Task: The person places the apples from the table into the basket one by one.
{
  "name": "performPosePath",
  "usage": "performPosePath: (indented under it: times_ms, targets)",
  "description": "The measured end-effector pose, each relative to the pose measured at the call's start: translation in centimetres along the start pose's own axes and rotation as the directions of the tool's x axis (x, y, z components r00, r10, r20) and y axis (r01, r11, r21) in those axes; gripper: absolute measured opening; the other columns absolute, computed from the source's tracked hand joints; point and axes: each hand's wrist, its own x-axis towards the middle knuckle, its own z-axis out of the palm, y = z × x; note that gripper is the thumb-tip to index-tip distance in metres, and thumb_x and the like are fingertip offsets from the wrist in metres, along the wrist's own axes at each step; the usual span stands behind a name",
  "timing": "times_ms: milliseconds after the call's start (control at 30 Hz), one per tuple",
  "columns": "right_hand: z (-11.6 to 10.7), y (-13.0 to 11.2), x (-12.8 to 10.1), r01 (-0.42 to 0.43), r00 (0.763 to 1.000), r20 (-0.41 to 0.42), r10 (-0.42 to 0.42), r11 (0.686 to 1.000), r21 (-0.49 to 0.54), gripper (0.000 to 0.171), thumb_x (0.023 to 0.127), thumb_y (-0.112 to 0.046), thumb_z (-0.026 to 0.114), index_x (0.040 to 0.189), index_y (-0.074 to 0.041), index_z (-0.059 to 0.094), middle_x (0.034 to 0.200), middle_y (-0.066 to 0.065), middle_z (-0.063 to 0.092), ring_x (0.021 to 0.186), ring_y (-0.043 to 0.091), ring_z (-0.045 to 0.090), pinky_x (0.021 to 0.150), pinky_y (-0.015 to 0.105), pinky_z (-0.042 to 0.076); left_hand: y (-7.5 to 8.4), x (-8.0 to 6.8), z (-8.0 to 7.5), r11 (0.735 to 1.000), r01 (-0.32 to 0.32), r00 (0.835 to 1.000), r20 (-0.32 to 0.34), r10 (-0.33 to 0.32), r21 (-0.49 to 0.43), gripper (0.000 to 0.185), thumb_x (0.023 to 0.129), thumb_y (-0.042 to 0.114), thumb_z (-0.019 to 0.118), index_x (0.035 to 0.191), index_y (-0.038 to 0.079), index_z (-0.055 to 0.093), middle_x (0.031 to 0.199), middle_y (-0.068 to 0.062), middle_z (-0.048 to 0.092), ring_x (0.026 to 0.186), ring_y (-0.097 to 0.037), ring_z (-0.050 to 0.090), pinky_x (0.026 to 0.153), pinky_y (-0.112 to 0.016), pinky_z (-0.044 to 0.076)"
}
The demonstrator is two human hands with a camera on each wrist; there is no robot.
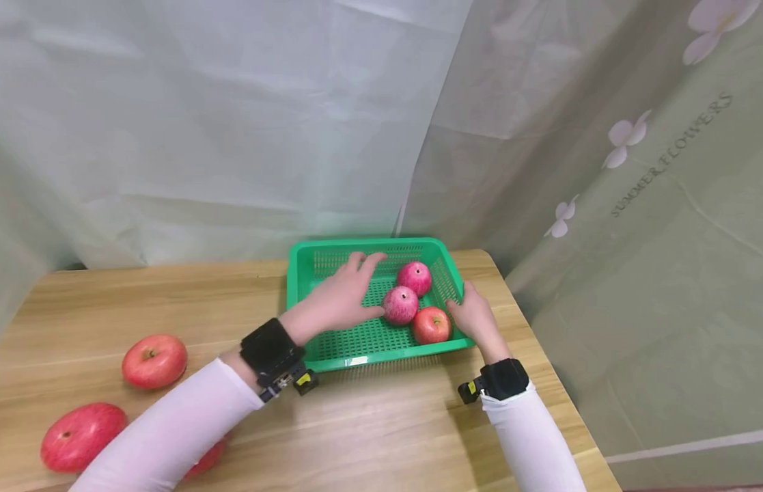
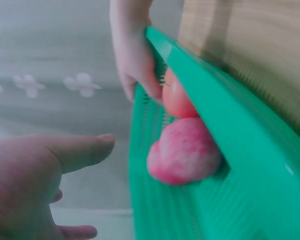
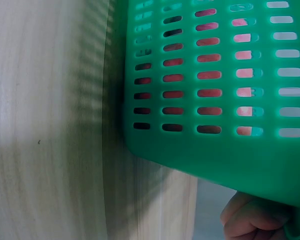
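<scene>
A green plastic basket (image 1: 381, 357) with slotted walls stands near the table's back edge. Three red apples lie in its right part: one at the back (image 1: 414, 278), one in the middle (image 1: 400, 305) and one at the front (image 1: 432, 325). Above the basket's left half is my left hand (image 1: 341, 297), fingers spread and holding nothing, its thumb close to the middle apple in the head view. My right hand (image 1: 475, 316) grips the basket's right rim, thumb on the inside. In the right wrist view, curled fingers (image 3: 252, 220) hold that rim, and red shows through the slots.
On the left of the wooden table (image 1: 369, 437) lie two more apples, one farther back (image 1: 155, 361) and one nearer (image 1: 84, 436). Another apple (image 1: 207, 459) is partly hidden under my left sleeve. Pale curtains (image 1: 233, 137) hang right behind the table and along its right side.
</scene>
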Motion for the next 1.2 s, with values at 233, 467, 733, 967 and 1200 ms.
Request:
performPosePath:
  times_ms: [233, 467, 733, 967, 1200]
  targets:
    - [0.0, 0.1, 0.0, 0.003, 1.000, 0.001, -0.003, 1.000, 0.005, 0.051, 0.106, -0.023, 0.060, 0.147, 0.004, 0.044, 0.130, 0.028, 0.064, 0.115, 0.042, 0.064, 0.092, 0.057, 0.054, -3.4, -6.9, -3.0, 0.994, -0.113, 0.985, -0.133, 0.111, -0.003, 0.094, 0.096, 0.031, 0.082, 0.168, 0.012, 0.025, 0.165, -0.027, 0.027, 0.145, -0.048, 0.042, 0.106, -0.067, 0.048]
    - [0.0, 0.1, 0.0, 0.015, 1.000, -0.001, -0.015, 1.000, -0.008, 0.050, 0.105, -0.022, 0.060, 0.146, 0.004, 0.045, 0.129, 0.028, 0.065, 0.117, 0.043, 0.063, 0.094, 0.058, 0.053, -7.6, -15.8, -4.2, 0.998, -0.057, 0.985, -0.162, 0.063, 0.036, 0.090, 0.095, 0.028, 0.084, 0.166, 0.011, 0.030, 0.163, -0.022, 0.033, 0.143, -0.046, 0.044, 0.099, -0.066, 0.053]
    - [-0.1, 0.2, -0.2, -0.005, 1.000, 0.014, 0.005, 1.000, 0.009, 0.050, 0.106, -0.024, 0.059, 0.145, 0.004, 0.045, 0.131, 0.027, 0.064, 0.117, 0.042, 0.063, 0.094, 0.058, 0.053, -10.6, -21.8, -4.2, 0.990, -0.019, 0.980, -0.192, 0.046, 0.138, 0.094, 0.087, 0.033, 0.091, 0.164, 0.017, 0.038, 0.154, -0.011, 0.046, 0.130, -0.038, 0.058, 0.093, -0.063, 0.055]
    - [-0.1, 0.2, -0.2, -0.010, 1.000, 0.022, 0.010, 1.000, 0.005, 0.053, 0.107, -0.025, 0.059, 0.148, 0.003, 0.043, 0.132, 0.028, 0.063, 0.117, 0.042, 0.063, 0.093, 0.056, 0.054, -11.5, -24.0, -4.4, 0.994, 0.063, 0.988, -0.145, -0.049, 0.093, 0.092, 0.092, 0.043, 0.086, 0.166, 0.025, 0.034, 0.157, -0.008, 0.043, 0.136, -0.035, 0.051, 0.098, -0.057, 0.053]
    - [-0.2, 0.2, -0.2, -0.020, 0.999, 0.037, 0.019, 1.000, 0.014, 0.052, 0.108, -0.024, 0.058, 0.149, 0.004, 0.042, 0.132, 0.027, 0.062, 0.116, 0.041, 0.062, 0.093, 0.056, 0.053, -11.9, -25.2, -4.2, 0.997, 0.042, 0.988, -0.153, -0.030, 0.072, 0.087, 0.093, 0.041, 0.085, 0.164, 0.028, 0.038, 0.158, -0.001, 0.044, 0.136, -0.027, 0.050, 0.100, 0.000, 0.021]
